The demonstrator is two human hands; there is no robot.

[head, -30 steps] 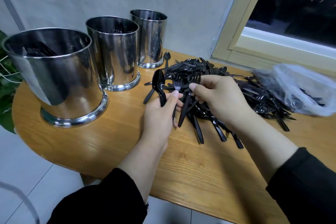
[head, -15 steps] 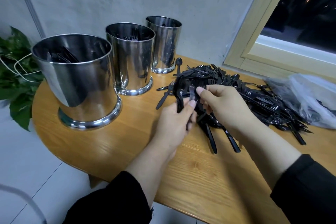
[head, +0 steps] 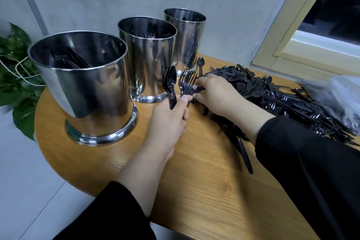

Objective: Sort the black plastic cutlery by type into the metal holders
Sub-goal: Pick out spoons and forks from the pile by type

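Spoons (head: 169, 84) and forks (head: 186, 84) stand upright in two separate bunches in the left hand (head: 169, 121), whose fingers curl round their handles with the thumb pressed across the front. The right hand (head: 215, 94) pinches the fork bunch at the necks, fingertips closed on it, just beside the left thumb. A second ago the left hand held only a spoon or two and a single fork low over the pile; now both hands are lifted nearer the holders and the fork bunch is thicker, so the person appears to be gathering by type in the hand before dropping each bunch in, which saves trips.

Three metal holders stand in a row on the wooden table (head: 194, 191): the near holder (head: 85, 91) has flat dark pieces leaning inside, probably knives; the middle holder (head: 150, 60) shows fork tines; the far holder (head: 185, 35) is too dark inside to read. In hand there seem to be about three spoons and three or four forks, though the overlap blurs the count. One spoon (head: 200, 64) lies by the far holder. The unsorted pile (head: 272, 95) to the right holds dozens of pieces, too tangled to count, so most of the sorting remains. One plastic bag (head: 335, 93) lies beyond it.
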